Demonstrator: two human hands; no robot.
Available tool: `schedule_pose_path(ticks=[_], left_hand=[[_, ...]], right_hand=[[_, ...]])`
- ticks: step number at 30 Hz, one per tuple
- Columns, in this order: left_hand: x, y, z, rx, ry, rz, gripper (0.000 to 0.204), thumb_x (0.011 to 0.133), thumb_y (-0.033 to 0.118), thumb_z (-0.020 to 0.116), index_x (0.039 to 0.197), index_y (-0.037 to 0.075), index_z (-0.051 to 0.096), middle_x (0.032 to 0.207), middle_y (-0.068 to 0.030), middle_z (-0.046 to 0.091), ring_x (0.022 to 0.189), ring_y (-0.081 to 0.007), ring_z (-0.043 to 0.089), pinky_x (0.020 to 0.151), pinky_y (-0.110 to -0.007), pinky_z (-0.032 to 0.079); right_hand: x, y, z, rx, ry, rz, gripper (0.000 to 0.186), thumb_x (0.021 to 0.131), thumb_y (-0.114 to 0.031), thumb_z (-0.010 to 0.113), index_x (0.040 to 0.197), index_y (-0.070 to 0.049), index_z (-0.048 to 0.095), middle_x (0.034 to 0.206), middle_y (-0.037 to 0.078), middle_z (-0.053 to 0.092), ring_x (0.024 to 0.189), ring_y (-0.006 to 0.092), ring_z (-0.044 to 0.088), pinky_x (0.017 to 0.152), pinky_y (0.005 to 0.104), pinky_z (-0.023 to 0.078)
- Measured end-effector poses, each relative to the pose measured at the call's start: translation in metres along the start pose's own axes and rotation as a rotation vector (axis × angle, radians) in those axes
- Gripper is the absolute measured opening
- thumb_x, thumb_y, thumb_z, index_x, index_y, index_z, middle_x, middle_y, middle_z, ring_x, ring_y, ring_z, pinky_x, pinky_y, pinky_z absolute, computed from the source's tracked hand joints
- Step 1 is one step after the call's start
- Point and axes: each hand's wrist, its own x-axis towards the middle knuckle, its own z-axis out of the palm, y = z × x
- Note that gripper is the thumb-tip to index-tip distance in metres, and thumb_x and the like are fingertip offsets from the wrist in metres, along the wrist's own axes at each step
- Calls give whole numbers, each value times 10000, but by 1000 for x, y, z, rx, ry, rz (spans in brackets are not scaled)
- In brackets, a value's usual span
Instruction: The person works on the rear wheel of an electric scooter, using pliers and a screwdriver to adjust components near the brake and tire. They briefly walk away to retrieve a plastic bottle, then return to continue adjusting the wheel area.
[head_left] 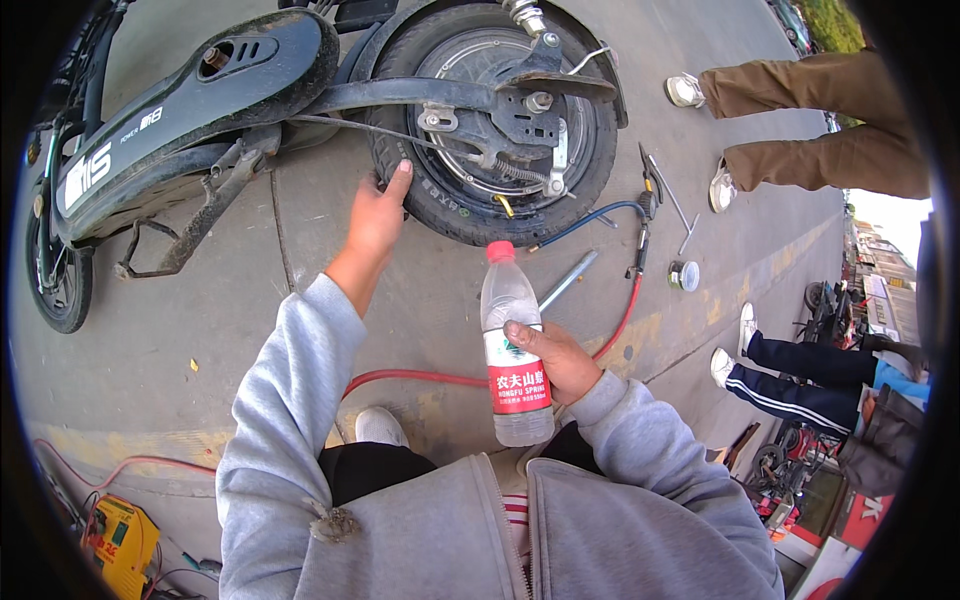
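My left hand grips the lower left edge of the scooter's rear tire, thumb up on the sidewall. A yellow piece shows near the rim. My right hand holds an upright clear plastic water bottle with a red cap and red-and-white label. The bottle is partly filled and is in front of the tire. A blue hose with an air inflator lies right of the wheel, joined to a red hose. A metal bar lies behind the bottle.
The black scooter body stretches left. A small tub and a T-handle tool lie on the pavement. Two people's legs are at the right, near parked bikes. A yellow machine stands at lower left.
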Motion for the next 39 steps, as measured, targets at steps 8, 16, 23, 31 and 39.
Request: schedule_pose_path(ticks=[8, 16, 23, 31, 39], left_hand=[[4, -7, -1, 52, -8, 23, 583, 944, 483, 613, 1270, 9, 514, 1119, -81, 637, 979, -180, 600, 812, -375, 487], [0, -1, 0, -43, -2, 34, 651, 934, 366, 674, 1282, -143, 461, 1185, -199, 619, 1054, -217, 600, 919, -317, 474], [2, -4, -2, 17, -33, 34, 582, 948, 451, 619, 1307, 11, 491, 1171, -86, 625, 1026, -185, 588, 825, -370, 476], [-3, 3, -1, -47, -34, 31, 606, 944, 370, 654, 1287, -94, 468, 1174, -154, 625, 1033, -198, 600, 884, -327, 476], [-4, 6, -1, -2, 2, 46, 602, 939, 346, 669, 1259, -132, 494, 1167, -190, 637, 1040, -216, 612, 927, -321, 470]], right_hand=[[27, -26, 32, 447, -56, 62, 467, 955, -459, 594, 1089, -14, 552, 846, 138, 674, 697, 227, 702, 641, 377, 611], [27, -28, 30, 472, -2, 65, 429, 963, -426, 599, 1103, -23, 555, 842, 114, 671, 683, 188, 692, 634, 336, 602], [31, -30, 30, 486, -89, 36, 405, 958, -357, 627, 1154, -7, 572, 915, 112, 689, 740, 180, 705, 653, 310, 607], [33, -13, 21, 71, -59, 49, 486, 910, -416, 690, 1135, -2, 572, 931, 100, 683, 799, 170, 685, 730, 317, 568], [72, 69, 11, -552, 128, -398, 674, 748, -146, 825, 1323, -55, 485, 1273, 133, 560, 1150, 268, 571, 1015, 391, 445]])
